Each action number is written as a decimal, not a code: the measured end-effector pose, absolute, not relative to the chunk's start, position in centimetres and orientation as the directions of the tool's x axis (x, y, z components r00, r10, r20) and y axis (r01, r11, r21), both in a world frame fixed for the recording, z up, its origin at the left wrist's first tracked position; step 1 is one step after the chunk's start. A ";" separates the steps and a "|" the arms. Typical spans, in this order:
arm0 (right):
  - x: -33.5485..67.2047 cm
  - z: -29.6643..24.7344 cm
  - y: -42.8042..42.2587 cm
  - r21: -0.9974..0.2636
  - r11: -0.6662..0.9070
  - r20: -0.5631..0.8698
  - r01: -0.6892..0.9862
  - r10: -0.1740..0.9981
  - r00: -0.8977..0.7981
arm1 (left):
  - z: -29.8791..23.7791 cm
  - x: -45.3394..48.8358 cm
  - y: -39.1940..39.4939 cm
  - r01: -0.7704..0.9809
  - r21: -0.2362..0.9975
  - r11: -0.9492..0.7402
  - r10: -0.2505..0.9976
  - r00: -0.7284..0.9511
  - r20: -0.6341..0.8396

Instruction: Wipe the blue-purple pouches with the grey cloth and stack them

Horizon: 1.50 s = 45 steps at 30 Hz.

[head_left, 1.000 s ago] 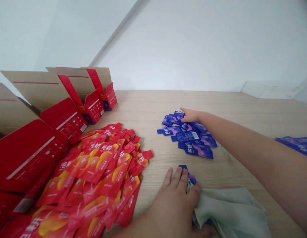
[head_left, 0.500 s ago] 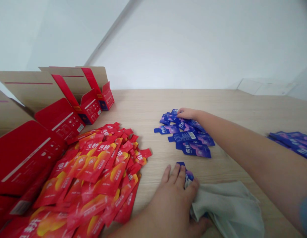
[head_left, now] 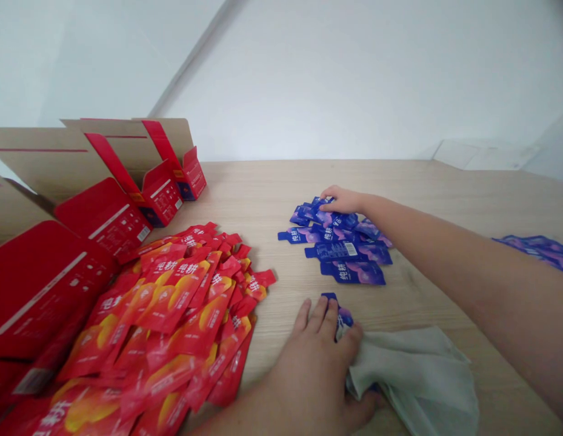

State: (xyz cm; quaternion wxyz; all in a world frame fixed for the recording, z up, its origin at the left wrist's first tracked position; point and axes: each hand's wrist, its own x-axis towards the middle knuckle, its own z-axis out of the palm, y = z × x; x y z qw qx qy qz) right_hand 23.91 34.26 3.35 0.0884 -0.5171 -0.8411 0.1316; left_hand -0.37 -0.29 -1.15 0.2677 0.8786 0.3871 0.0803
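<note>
My left hand point(head_left: 315, 360) lies palm down on the table, fingers stretched and spread, over a blue-purple spouted pouch point(head_left: 344, 316). A pale grey-green cloth point(head_left: 417, 369) lies against its index finger and thumb, and blue shows under the cloth edge. Farther back, my right hand point(head_left: 343, 200) is closed at the far end of a loose group of blue-purple pouches point(head_left: 354, 272). Its thumb and forefinger pinch one pouch, mostly hidden by the hand and the overlapping pouches.
A large heap of red-orange pouches point(head_left: 172, 315) covers the left side. Behind it stand several open red cartons point(head_left: 160, 197) with raised brown flaps. More blue pouches point(head_left: 540, 248) lie at the right edge, partly behind my right forearm. A white wall backs the wooden table point(head_left: 249, 188).
My right hand has risen slightly and its thumb and forefinger have come around a pouch at the far end of the blue group. My left hand and the cloth stay put.
</note>
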 end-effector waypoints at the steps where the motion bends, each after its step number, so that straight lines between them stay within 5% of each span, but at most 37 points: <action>1: 24.1 3.7 34.0 -0.314 0.469 0.027 0.826 0.874 -0.486 | -1.2 -0.4 -0.3 0.640 0.525 -0.560 0.723 0.688 -0.067; 10: 23.0 3.4 31.3 -0.243 0.590 0.154 0.770 0.807 -0.570 | -1.0 -0.6 -0.6 0.643 0.493 -0.586 0.729 0.684 -0.024; 19: 24.9 7.6 30.0 -0.232 0.421 0.465 0.877 0.840 -0.281 | -1.1 -0.5 -0.6 0.646 0.484 -0.590 0.732 0.681 -0.016; 25: 26.4 4.0 27.8 -0.308 0.298 0.563 0.903 0.823 -0.080 | -1.1 -0.4 -0.6 0.649 0.476 -0.593 0.733 0.680 -0.015; 33: 31.0 -0.8 23.0 -0.297 0.455 0.280 0.839 0.882 -0.379 | -1.2 -0.4 -0.6 0.645 0.473 -0.601 0.728 0.686 -0.010; 41: 28.2 1.0 20.6 -0.219 0.690 0.128 0.690 0.721 -0.681 | -1.1 -0.4 -0.5 0.651 0.461 -0.603 0.730 0.683 -0.011; 45: 25.9 1.2 19.2 -0.084 0.782 -0.003 0.617 0.619 -0.785 | -1.1 -0.4 -0.5 0.653 0.470 -0.593 0.732 0.681 -0.023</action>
